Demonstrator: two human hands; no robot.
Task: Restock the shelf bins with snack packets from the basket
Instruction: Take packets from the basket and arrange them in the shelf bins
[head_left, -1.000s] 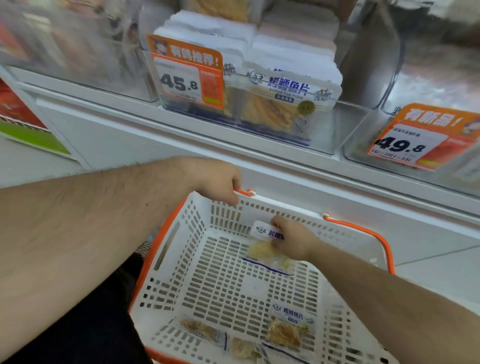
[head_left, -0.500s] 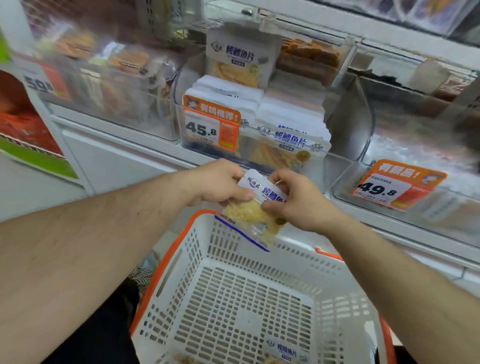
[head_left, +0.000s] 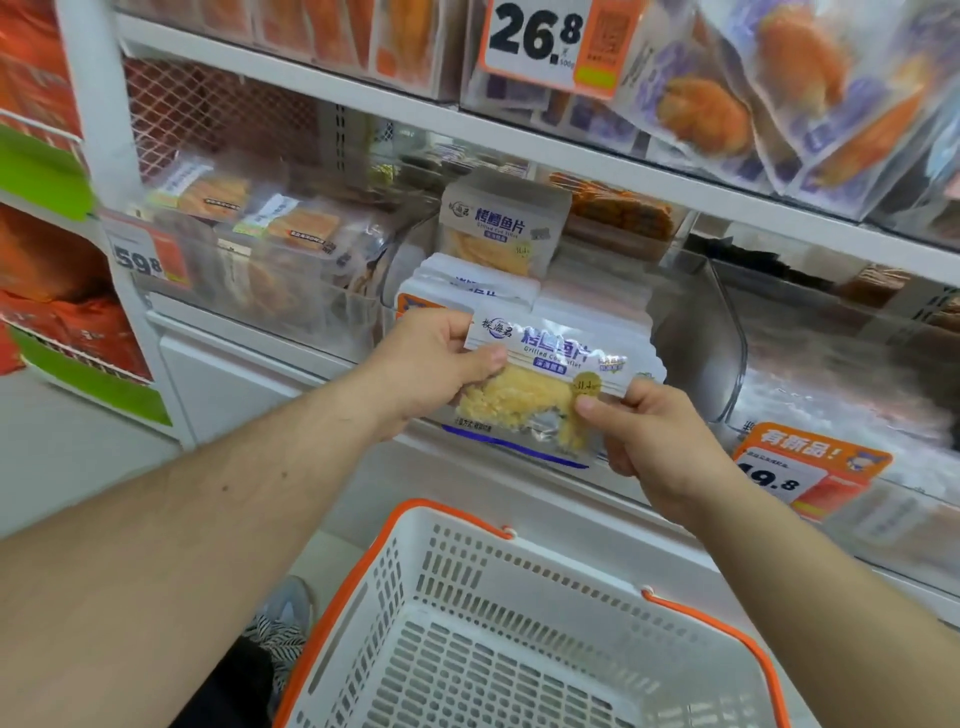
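Observation:
I hold one snack packet (head_left: 540, 384), white-topped with blue print and yellow fish slices, upright in front of the clear shelf bin (head_left: 691, 332). My left hand (head_left: 431, 358) pinches its upper left edge. My right hand (head_left: 649, 441) pinches its lower right corner. Behind it the bin holds a row of matching packets (head_left: 467, 283), with one more standing at the back (head_left: 501, 228). The white basket with the orange rim (head_left: 467, 525) sits below my arms; the part of its floor in view shows no packets.
An orange 49.8 price tag (head_left: 800, 467) hangs on the bin to the right. A neighbouring clear bin (head_left: 270, 270) on the left holds other packets behind a 59.8 tag (head_left: 140, 260). The shelf above carries orange and purple packs and a 26.8 tag (head_left: 545, 36).
My right hand lifted the packet out of the basket, my left hand left the rim and joined it, and both raised it to the bin front. The view tilted upward.

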